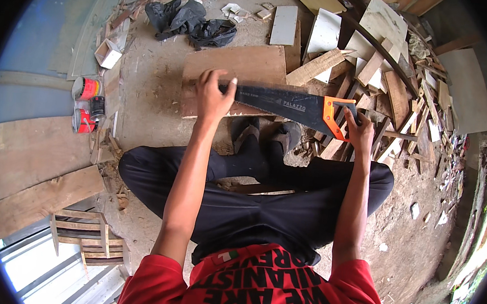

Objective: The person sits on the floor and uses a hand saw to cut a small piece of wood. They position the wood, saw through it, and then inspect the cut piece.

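A hand saw (281, 102) with a dark blade and an orange and black handle lies crosswise in front of me, its toothed edge toward me. My right hand (360, 129) is closed round the handle. At the narrow tip, my left hand (215, 93) has its fingers and thumb curled about the blade's end; how firmly they press is hard to see. Below the blade is a brown wooden board (235, 61) on the ground. My feet, in dark footwear (245, 132), are at the board's near edge.
Offcuts of wood (397, 98) are heaped on the right, with pale panels (323, 33) behind. Black plastic bags (190, 24) lie beyond the board. Red and black cans (87, 89) stand at left, near plywood sheets (35, 148). A slatted wooden frame (82, 234) is at lower left.
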A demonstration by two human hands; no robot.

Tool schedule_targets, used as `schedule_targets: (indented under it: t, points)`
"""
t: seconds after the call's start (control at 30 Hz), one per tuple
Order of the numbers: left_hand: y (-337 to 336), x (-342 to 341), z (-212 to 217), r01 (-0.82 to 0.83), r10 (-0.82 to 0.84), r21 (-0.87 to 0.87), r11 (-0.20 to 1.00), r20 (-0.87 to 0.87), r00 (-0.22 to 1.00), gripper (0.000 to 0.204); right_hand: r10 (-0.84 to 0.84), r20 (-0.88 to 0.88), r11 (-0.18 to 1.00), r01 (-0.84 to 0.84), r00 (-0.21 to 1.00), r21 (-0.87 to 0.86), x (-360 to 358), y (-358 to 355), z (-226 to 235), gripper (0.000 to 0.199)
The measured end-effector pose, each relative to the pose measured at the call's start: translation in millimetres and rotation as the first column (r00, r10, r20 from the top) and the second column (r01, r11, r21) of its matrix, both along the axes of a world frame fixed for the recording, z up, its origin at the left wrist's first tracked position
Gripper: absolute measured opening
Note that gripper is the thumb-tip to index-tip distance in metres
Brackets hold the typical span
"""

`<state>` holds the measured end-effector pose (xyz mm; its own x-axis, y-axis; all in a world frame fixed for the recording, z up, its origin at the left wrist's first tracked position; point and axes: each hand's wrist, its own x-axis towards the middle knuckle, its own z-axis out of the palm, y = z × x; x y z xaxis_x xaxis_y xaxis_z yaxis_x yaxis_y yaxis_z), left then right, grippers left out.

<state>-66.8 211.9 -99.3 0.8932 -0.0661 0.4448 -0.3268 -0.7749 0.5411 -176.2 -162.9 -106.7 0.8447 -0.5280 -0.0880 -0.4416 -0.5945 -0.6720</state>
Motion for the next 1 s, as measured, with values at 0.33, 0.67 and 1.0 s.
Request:
schedule_targets:
  t: [0.33,0.67,1.0]
  points:
    - [-6.1,13.5,-25.5,0.13,-0.143,-0.063,0.99,-0.34,0.93,0.042,-0.016,0.004,0.999,0.016,1.0,0.027,1.0,6.8,5.9,0.06]
    - [-7.7,12.1,-17.5,0.171,-0.146,0.019,0.985,-0.43,0.891,0.035,-0.002,-0.016,0.999,0.002,1.0,0.045,0.9,3.3,-0.6,0.056]
    - [-10.4,14.3,-16.2,0.151,-0.121,0.028,0.988,-0.466,0.876,0.034,0.011,0.012,1.0,-0.011,1.0,0.018,2.0,5.5,1.4,0.058]
